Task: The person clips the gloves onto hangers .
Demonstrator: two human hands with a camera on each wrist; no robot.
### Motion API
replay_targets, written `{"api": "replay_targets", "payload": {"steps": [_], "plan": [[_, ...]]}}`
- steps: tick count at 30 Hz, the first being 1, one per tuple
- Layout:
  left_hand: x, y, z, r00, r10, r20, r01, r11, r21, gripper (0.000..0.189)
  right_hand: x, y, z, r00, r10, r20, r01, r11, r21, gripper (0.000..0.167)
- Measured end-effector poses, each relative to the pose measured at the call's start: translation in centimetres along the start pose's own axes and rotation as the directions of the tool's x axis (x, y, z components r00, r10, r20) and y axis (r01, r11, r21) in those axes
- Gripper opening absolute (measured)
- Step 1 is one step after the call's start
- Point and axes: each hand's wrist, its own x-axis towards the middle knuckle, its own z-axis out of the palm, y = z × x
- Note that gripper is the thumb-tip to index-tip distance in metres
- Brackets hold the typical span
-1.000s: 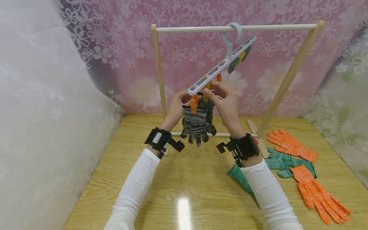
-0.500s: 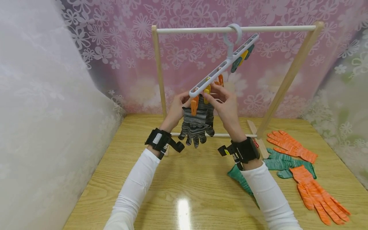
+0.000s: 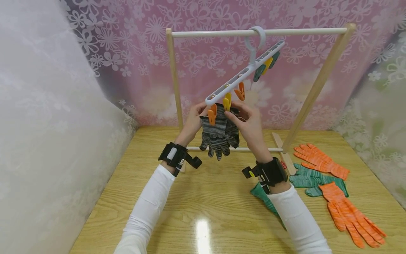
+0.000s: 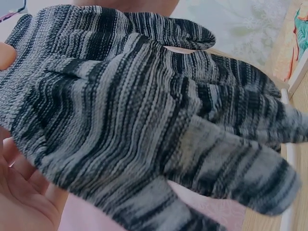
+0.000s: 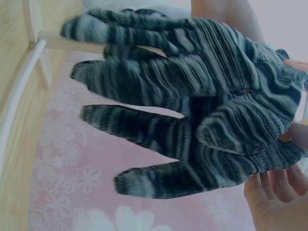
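Grey-and-black striped knit gloves (image 3: pixel 219 132) hang fingers-down, overlapping, under the near end of a white clip hanger (image 3: pixel 244 74). An orange clothespin (image 3: pixel 211 115) sits over the left of their cuff. A yellow clothespin (image 3: pixel 227 101) hangs at the cuff's right part; whether it bites the cloth is unclear. My left hand (image 3: pixel 191 121) holds the cuff from the left, fingers partly behind it. My right hand (image 3: pixel 250 123) pinches the cuff on the right, thumb in front beside the yellow clothespin. Both wrist views show the striped gloves (image 4: pixel 110 106) close up, with the right thumb (image 5: pixel 299 135) at the cuff.
The hanger hooks over the white rod (image 3: pixel 206 34) of a wooden rack (image 3: pixel 317 88). Another orange clothespin (image 3: pixel 240 91) and green and yellow clothespins (image 3: pixel 259 73) dangle farther along it. Orange gloves (image 3: pixel 323 160) and green gloves (image 3: pixel 317 178) lie on the table (image 3: pixel 190 211) at right.
My right thumb and fingers have slid down from the yellow clothespin onto the cuff. The second orange clothespin now shows clear of my fingers. My left hand has barely moved.
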Motion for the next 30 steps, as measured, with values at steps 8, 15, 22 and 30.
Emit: {"api": "replay_targets", "payload": {"steps": [8,15,22,30], "plan": [[0.3,-0.4,-0.3,0.996,-0.07,0.049,0.069,0.997,0.033,0.042,-1.0,1.4,-0.3,0.999,0.031,-0.009,-0.031,0.998,-0.047,0.036],[1.3,0.2,-0.7,0.997,-0.032,0.073,0.028,0.998,0.049,0.036,-1.8,2.4,-0.7,0.999,0.045,-0.012,-0.045,0.997,-0.061,0.035],[3.6,1.5,-0.3,0.994,0.026,0.104,-0.037,0.993,0.109,0.037,-2.6,3.0,-1.3,0.998,0.065,-0.009,-0.066,0.996,-0.052,0.034],[5.7,2.3,0.5,0.972,0.066,0.224,-0.105,0.98,0.168,0.043,-3.6,3.9,-2.7,0.992,0.121,0.023,-0.117,0.985,-0.127,0.037]]}}
